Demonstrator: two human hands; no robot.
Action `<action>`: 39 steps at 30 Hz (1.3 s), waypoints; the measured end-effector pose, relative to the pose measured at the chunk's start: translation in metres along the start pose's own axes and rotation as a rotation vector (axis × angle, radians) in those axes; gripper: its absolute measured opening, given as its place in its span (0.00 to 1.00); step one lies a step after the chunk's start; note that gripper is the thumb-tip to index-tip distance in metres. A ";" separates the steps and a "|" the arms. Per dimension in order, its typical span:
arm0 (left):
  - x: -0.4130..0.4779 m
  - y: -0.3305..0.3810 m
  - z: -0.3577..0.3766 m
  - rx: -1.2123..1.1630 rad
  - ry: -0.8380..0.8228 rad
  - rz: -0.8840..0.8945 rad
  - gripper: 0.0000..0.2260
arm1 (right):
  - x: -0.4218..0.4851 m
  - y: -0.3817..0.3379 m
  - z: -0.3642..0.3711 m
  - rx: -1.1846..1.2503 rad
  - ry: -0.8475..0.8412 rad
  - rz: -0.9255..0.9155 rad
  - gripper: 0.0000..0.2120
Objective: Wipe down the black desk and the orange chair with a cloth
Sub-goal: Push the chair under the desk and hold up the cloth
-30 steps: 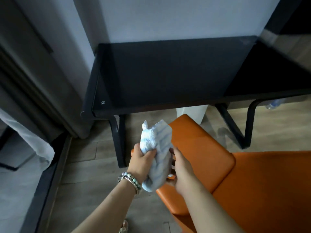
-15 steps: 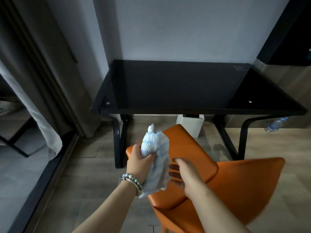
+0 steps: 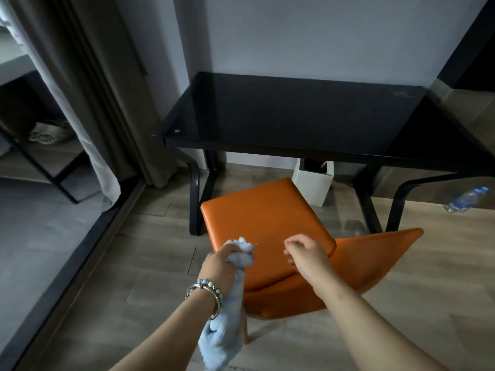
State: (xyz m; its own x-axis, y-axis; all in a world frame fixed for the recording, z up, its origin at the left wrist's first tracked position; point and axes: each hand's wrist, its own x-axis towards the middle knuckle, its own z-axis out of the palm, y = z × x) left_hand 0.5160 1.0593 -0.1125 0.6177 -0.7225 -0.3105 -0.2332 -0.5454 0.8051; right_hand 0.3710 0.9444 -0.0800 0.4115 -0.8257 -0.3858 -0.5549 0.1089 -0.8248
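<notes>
Hanging at about 10 o'clock in the view, a grey curtain [image 3: 88, 103] comes down to the wooden floor [image 3: 134, 263] beside a dark door track.

At about 7 o'clock the left hand [image 3: 218, 269] grips a pale blue cloth [image 3: 227, 330]. Its fingers are curled tightly round the bunched middle of the cloth. A small tuft stands out above the fist toward 1 o'clock, and the longer end hangs down past the wrist toward 6 o'clock. Beaded and metal bracelets [image 3: 207, 290] sit on this wrist. The tuft lies over the near left edge of the orange chair [image 3: 262, 218]; I cannot tell if it touches the seat.

The chair stands in the middle of the view, in front of the desk and apart from it. One seat corner points toward 12 o'clock, and the backrest spreads toward 4 o'clock.

At about 5 o'clock the right hand [image 3: 308, 255] is over the near part of the seat, knuckles up. Its fingers are loosely bent downward and have hold of nothing. Whether the fingertips touch the leather is not clear.

The black desk [image 3: 294, 113] fills the area from 12 to 2 o'clock and stands against the pale wall, its glossy top bare. Under it, at 1 o'clock from the seat, stands a white box [image 3: 312, 188]. At 3 o'clock, a plastic water bottle [image 3: 466, 200] lies on the floor.
</notes>
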 end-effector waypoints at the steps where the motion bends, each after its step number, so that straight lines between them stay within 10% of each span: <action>1: -0.008 -0.001 0.011 0.002 0.014 -0.031 0.17 | -0.002 0.008 -0.010 -0.040 -0.018 -0.031 0.08; 8: -0.075 0.001 0.068 0.036 0.230 -0.388 0.08 | -0.018 0.054 -0.065 -0.203 0.192 -0.072 0.08; 14: -0.094 0.018 0.109 -0.243 0.374 -0.726 0.31 | -0.018 0.093 -0.095 0.150 0.612 0.306 0.18; 19: -0.087 0.040 0.145 -0.784 0.166 -0.751 0.50 | -0.008 0.103 -0.107 0.719 0.291 0.529 0.34; 24: -0.070 0.042 0.150 -0.795 0.150 -0.747 0.31 | 0.008 0.100 -0.116 0.859 0.155 0.555 0.26; 39: 0.031 0.030 0.062 -0.674 0.114 -0.653 0.21 | 0.066 0.044 -0.063 0.979 -0.008 0.513 0.21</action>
State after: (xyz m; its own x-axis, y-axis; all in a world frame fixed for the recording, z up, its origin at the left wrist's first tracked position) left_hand 0.4818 0.9945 -0.1293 0.5509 -0.2952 -0.7806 0.6460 -0.4414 0.6228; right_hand 0.3288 0.8599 -0.1155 0.3026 -0.5541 -0.7755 0.1495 0.8312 -0.5356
